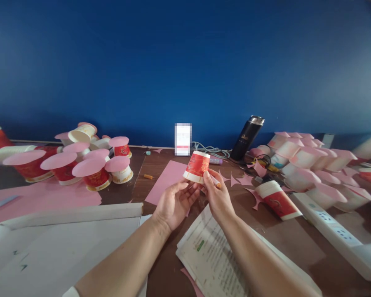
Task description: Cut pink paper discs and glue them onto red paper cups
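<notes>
In my right hand (218,194) is a red and white paper cup (198,166), turned upside down, with the thumb pressed on its wide rim. A white tube with an orange end, resembling a glue stick (216,182), is tucked in the same hand. My left hand (176,204) is palm up just below the cup, fingers apart; whether its fingertips touch the rim is hard to tell. Beneath and behind the hands lies a pink paper sheet (165,181). A small orange cap (148,176) rests to its left.
Cups topped with pink discs (94,171) stand left; more pink-topped cups (315,165) crowd the right. A black flask (246,138), phone (183,139), nested cups (278,200), power strip (330,225), printed papers (213,255), pink scraps (244,179) and a white box (64,247) surround the hands.
</notes>
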### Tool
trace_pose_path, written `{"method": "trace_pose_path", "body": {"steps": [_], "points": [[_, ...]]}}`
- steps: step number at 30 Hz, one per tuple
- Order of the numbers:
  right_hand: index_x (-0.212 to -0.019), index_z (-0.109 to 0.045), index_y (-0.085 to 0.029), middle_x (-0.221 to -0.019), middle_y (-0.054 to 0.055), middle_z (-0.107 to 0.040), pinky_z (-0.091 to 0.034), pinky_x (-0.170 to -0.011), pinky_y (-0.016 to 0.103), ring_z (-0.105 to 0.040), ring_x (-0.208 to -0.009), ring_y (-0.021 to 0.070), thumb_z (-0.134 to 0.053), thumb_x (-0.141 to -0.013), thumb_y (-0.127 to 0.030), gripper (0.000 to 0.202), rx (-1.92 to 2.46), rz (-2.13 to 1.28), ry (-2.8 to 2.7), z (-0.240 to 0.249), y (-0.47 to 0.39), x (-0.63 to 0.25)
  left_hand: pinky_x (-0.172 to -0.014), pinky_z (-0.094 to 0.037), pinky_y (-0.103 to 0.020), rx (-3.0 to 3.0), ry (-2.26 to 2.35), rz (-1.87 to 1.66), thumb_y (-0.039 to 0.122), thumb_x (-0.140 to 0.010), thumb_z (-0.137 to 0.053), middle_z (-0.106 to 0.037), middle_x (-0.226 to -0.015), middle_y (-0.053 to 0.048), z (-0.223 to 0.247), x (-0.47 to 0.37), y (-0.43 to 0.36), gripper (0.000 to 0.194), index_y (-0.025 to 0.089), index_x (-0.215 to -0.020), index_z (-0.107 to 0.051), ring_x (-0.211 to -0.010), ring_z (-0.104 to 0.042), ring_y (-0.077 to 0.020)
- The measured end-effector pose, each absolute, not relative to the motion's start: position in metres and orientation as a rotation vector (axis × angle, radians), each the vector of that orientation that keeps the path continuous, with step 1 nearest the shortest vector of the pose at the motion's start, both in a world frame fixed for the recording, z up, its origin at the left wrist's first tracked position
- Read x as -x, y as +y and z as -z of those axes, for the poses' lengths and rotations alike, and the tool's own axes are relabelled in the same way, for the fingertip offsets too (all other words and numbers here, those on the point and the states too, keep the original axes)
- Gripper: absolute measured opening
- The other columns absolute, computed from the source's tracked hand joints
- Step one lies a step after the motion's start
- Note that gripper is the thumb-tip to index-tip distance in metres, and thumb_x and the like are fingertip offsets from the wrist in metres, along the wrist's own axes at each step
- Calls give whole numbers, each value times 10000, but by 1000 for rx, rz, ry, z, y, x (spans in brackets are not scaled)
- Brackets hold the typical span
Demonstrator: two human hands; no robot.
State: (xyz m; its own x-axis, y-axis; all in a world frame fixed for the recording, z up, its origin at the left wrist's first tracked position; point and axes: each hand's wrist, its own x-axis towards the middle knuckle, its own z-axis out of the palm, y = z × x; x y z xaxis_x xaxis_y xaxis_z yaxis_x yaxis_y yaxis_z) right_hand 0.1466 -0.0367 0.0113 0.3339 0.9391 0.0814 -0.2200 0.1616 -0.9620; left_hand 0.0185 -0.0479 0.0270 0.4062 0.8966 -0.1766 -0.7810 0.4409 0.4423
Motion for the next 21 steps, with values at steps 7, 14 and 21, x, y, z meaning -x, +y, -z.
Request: {"method": "trace_pose_path", "body": {"steps": [7, 14, 21], "points": [[-1045, -582, -211, -848, 11, -664, -518, -682, 298, -638, -717, 154, -671, -725, -528, 460, 1104, -1022, -884, -18, -41, -140, -711, -546, -221, -257, 445, -1132, 93, -776, -607, -638, -775, -70, -29, -21, -46, 94, 63, -855, -651, -710, -614, -113], [-1126, -546, -216, -957, 61, -679, -532, -724, 358, -658, -797, 188, -570, -829, -508, 418, 1154, -866, -968, -13, -39, -145, -699, -555, -210, -200, 502, -1182, 71, -792, -585, -645, -785, -72, -29, -20, -44, 78, 69, -837, -649, -701, -616, -104], [-1247, -548, -271, -1099, 67, -651, -507, -844, 414, -638, -924, 194, -495, -919, -239, 334, 964, -202, -1341, -29, -61, -144, -778, -538, -206, -173, 546, -1267, 57, -791, -592, -641, -779, -56, -26, -23, -40, 67, 105, -783, -637, -745, -623, -97]]}}
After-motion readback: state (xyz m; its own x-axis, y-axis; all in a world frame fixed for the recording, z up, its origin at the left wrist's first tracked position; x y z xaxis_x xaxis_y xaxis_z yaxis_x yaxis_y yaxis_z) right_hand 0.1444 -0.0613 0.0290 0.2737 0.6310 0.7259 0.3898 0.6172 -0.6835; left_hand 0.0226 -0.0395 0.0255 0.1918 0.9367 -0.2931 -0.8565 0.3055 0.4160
